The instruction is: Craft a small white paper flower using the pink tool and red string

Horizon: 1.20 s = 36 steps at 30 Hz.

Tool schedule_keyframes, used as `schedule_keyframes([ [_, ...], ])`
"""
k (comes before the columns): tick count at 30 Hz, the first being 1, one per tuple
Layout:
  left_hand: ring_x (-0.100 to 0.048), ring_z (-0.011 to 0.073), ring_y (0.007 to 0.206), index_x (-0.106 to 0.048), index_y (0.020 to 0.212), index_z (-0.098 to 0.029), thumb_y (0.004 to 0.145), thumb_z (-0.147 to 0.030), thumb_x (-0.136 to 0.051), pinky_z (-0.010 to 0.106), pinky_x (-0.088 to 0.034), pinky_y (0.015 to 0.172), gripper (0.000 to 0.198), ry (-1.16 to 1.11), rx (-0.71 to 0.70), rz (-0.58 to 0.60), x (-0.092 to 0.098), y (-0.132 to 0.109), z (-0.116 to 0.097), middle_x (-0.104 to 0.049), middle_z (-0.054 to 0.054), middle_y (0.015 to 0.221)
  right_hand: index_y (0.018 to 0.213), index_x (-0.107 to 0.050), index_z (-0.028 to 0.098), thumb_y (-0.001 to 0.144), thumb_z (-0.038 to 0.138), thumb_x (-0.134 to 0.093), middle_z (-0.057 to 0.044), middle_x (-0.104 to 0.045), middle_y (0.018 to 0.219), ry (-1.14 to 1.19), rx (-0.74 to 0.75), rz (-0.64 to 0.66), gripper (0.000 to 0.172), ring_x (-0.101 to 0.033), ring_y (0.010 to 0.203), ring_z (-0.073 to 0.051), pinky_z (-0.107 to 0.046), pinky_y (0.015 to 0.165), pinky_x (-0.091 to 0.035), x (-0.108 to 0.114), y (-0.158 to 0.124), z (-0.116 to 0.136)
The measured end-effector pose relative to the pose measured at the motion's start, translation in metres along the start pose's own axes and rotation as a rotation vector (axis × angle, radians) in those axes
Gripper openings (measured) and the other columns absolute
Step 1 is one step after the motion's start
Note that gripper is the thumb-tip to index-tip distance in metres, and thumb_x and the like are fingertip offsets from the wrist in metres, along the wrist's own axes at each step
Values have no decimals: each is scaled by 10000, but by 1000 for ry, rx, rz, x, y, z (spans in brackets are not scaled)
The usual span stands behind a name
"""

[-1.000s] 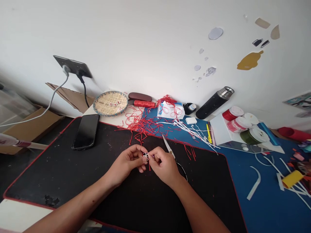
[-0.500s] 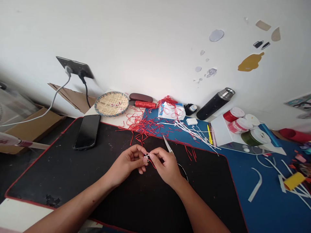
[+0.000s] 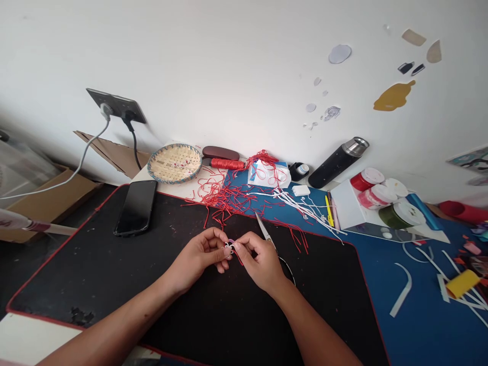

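Between my fingertips, over the black mat [image 3: 183, 320], is a small piece of knotted white cord [image 3: 229, 247] with a red strand hanging from it. My left hand [image 3: 204, 251] pinches it from the left, thumb and fingers closed. From the right, my right hand [image 3: 257, 256] is closed on the same cord, its thumb close to the left fingertips. The exact knot is too small to make out. Scissors [image 3: 264, 229] lie just beyond my right hand, blades pointing away, with the handles partly hidden behind that hand.
Red thread cuttings [image 3: 229, 195] and white cords [image 3: 305, 206] are scattered beyond the mat. A woven basket [image 3: 175, 162], a red thread spool [image 3: 227, 163] and a black flask [image 3: 337, 162] stand along the wall. A phone [image 3: 136, 207] lies left; paint jars [image 3: 377, 195] sit right.
Both hands stay in nearly the same place on the knotted cord. The fingertips shift very slightly, and the red strand's visible end looks a little different.
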<state>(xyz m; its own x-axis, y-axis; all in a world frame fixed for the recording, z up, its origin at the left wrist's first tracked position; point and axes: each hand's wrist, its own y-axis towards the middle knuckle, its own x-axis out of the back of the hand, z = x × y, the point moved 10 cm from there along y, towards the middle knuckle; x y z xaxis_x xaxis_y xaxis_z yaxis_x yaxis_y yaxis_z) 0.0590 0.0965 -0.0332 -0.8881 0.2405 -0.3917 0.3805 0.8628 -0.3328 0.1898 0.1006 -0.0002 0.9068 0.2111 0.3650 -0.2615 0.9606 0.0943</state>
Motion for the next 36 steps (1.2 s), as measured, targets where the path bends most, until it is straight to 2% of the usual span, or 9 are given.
schedule_keyframes([
  [10, -662, 125, 581, -631, 968, -157, 783, -371, -914, 226, -537, 558, 400, 10, 7, 31, -3, 0, -1, -699, -18, 686, 954, -717, 186, 1035, 381, -566, 17, -611, 628, 113, -51, -15, 259, -528, 520, -120, -231, 507, -387, 1, 1, -5],
  [16, -676, 133, 603, -627, 960, -161, 787, -364, -913, 227, -547, 566, 391, 8, -13, 31, -2, 2, 1, -693, -22, 688, 895, -714, 184, 1026, 378, -587, 22, -590, 608, 86, -32, -1, 266, -511, 522, -115, -235, 525, -379, 0, 3, 0],
  [21, -674, 127, 587, -640, 1052, -155, 789, -329, -917, 212, -543, 540, 419, -47, 19, 64, -6, 2, 2, -723, -1, 734, 947, -732, 178, 1030, 439, -577, 35, -552, 572, 215, -117, 8, 315, -491, 490, -109, -230, 496, -370, 0, 3, -8],
  [25, -671, 120, 565, -626, 1170, -165, 792, -281, -919, 183, -519, 501, 493, -148, 94, 102, -11, -1, 5, -734, 11, 749, 1093, -740, 174, 1014, 492, -600, 54, -538, 557, 344, -189, 75, 356, -432, 439, -90, -215, 442, -329, -8, 2, -15],
  [29, -666, 106, 537, -631, 1261, -163, 767, -241, -936, 147, -488, 466, 585, -282, 184, 147, -16, -3, 13, -732, 15, 744, 1190, -717, 182, 984, 517, -640, 39, -597, 625, 481, -229, 195, 401, -439, 439, -85, -200, 406, -327, -22, -1, -16],
  [32, -667, 100, 526, -640, 1314, -164, 731, -233, -958, 130, -463, 445, 668, -357, 216, 175, -18, -4, 17, -735, 18, 749, 1122, -726, 175, 959, 534, -665, 22, -635, 676, 532, -248, 252, 399, -440, 438, -73, -195, 395, -325, -29, -2, -12],
  [36, -693, 126, 576, -691, 1266, -149, 731, -294, -961, 169, -514, 492, 617, -313, 232, 205, -21, -4, 20, -752, 51, 804, 1000, -701, 165, 929, 531, -711, 7, -668, 712, 580, -276, 236, 373, -445, 439, -63, -189, 387, -321, -28, -1, -12],
])
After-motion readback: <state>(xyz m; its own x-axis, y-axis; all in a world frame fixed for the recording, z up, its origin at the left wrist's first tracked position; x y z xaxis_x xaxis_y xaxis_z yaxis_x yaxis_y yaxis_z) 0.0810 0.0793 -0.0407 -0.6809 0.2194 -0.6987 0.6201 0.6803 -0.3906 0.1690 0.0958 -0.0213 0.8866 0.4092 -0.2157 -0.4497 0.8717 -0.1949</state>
